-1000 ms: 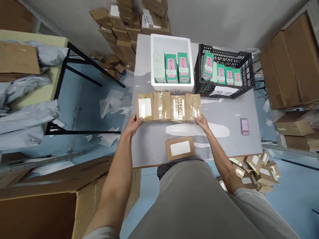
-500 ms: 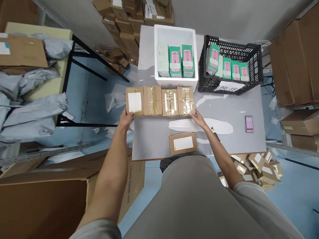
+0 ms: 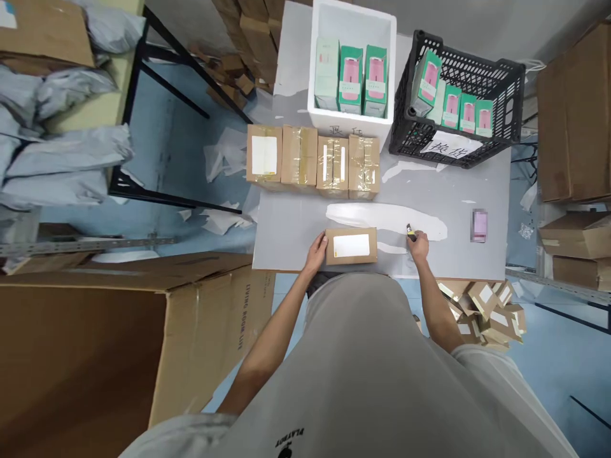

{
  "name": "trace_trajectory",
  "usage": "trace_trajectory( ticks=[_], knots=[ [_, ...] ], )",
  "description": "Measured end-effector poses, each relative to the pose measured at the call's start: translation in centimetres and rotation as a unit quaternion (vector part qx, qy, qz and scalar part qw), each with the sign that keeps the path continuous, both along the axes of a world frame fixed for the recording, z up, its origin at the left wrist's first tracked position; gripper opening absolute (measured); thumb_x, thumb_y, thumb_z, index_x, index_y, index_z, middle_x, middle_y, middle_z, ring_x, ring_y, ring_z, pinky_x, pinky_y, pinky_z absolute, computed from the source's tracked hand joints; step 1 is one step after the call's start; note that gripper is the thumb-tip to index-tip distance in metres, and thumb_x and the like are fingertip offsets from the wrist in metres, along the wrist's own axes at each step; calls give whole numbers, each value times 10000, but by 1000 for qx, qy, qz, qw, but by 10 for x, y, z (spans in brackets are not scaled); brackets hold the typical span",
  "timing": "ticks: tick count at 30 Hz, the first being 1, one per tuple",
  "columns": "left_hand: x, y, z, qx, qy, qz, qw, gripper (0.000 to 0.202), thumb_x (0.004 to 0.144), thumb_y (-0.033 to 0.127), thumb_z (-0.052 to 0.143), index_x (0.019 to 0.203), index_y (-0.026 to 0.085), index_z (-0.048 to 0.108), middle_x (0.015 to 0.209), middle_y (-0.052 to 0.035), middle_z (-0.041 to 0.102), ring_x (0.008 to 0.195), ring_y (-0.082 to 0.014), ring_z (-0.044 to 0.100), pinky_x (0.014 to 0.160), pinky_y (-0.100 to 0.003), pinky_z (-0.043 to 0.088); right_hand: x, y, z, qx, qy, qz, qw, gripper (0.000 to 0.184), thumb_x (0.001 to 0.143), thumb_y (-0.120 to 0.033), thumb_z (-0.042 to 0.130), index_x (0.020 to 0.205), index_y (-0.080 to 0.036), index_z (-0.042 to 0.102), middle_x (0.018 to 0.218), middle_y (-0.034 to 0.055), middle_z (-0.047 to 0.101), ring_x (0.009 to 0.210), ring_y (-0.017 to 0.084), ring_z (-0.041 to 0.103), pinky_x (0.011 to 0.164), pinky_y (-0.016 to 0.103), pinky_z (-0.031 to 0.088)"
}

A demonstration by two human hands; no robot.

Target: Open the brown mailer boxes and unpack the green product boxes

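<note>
My left hand (image 3: 316, 252) grips the left end of a small brown box (image 3: 351, 246) with a white label, lying at the near edge of the grey table (image 3: 453, 197). My right hand (image 3: 419, 244) is closed around a small dark tool with a yellow tip (image 3: 410, 232), just right of that box. A row of several taped brown boxes (image 3: 312, 160) lies farther back on the table, untouched by either hand.
A white foam box (image 3: 354, 70) and a black crate (image 3: 461, 95) hold green-and-pink cartons at the back. A small pink item (image 3: 478, 225) lies at the right. A large open carton (image 3: 119, 343) stands at my left, small boxes (image 3: 487, 312) are piled at my right.
Both hands left the row of taped boxes and came back to the near edge. The left hand took the labelled box; the right hand closed on the small tool.
</note>
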State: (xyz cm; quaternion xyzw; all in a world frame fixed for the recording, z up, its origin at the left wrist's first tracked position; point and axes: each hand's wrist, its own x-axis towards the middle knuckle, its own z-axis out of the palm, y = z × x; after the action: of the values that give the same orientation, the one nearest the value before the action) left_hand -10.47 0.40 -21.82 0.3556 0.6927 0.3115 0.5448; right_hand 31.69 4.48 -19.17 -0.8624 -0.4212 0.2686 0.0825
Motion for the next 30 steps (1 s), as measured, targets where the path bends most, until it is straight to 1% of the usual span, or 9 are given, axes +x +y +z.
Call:
trace_trajectory(
  ticks=[2,5,9,13,16,20,23,26,30],
  knots=[
    [12,-6,4,-16,-19,28,999,595,1163,557,659,1634,202,740,1763,-194,691,1704,-375,609,1476,-553,421,0,4,4,13,14,0,1000,342,897,-280,742,1220,-172,772,1454,251,778,1400,380,732,1304,497,528],
    [20,-10,4,-8,-27,55,998,565,1177,526,645,1625,193,742,1748,-180,707,1688,-370,618,1469,-533,434,-7,8,10,48,108,-33,992,274,853,-365,781,1068,-196,791,1309,211,854,1353,375,773,1264,489,573],
    [23,-6,-1,-3,-24,79,997,578,1159,591,675,1590,215,760,1722,-165,727,1663,-364,638,1451,-517,455,-40,10,11,36,215,-30,975,317,947,-538,735,915,-223,767,1023,115,901,1014,296,855,996,427,700],
    [21,10,1,12,-20,85,996,516,1146,556,689,1495,194,803,1642,-169,780,1608,-371,675,1439,-543,461,-82,14,15,-1,369,-60,927,318,1080,-466,623,941,-219,766,1000,127,918,928,255,884,870,358,726],
    [18,18,7,17,-9,97,995,479,1143,563,701,1385,173,838,1549,-182,823,1527,-374,726,1400,-529,503,-97,18,28,-16,421,-79,903,314,1132,-409,597,943,-222,762,1031,133,927,952,257,901,847,335,730],
    [16,5,14,32,-23,115,993,465,1144,520,708,1400,153,837,1487,-187,843,1447,-374,779,1311,-535,602,-89,13,48,6,429,-78,900,283,1155,-376,594,1006,-212,770,1089,131,936,976,244,908,831,319,736],
    [23,-16,16,56,-18,107,993,467,1029,366,846,1431,129,830,1495,-195,836,1388,-376,811,1283,-552,639,-75,-1,59,28,420,-44,906,306,1164,-473,640,1045,-219,762,1119,124,931,1001,240,895,847,327,737],
    [37,-35,16,83,-16,99,991,537,937,259,899,1454,134,825,1556,-191,799,1367,-367,825,1257,-546,669,-64,-14,64,39,401,-1,915,372,1135,-592,714,1054,-231,748,1148,121,917,1019,243,874,850,338,727],
    [51,-49,14,95,-41,96,990,699,939,264,913,1610,157,747,1501,-175,817,1350,-340,821,1209,-516,703,-53,-20,66,36,377,30,925,364,1100,-596,747,1052,-236,727,1251,122,903,1010,221,846,832,318,690]
  ],
)
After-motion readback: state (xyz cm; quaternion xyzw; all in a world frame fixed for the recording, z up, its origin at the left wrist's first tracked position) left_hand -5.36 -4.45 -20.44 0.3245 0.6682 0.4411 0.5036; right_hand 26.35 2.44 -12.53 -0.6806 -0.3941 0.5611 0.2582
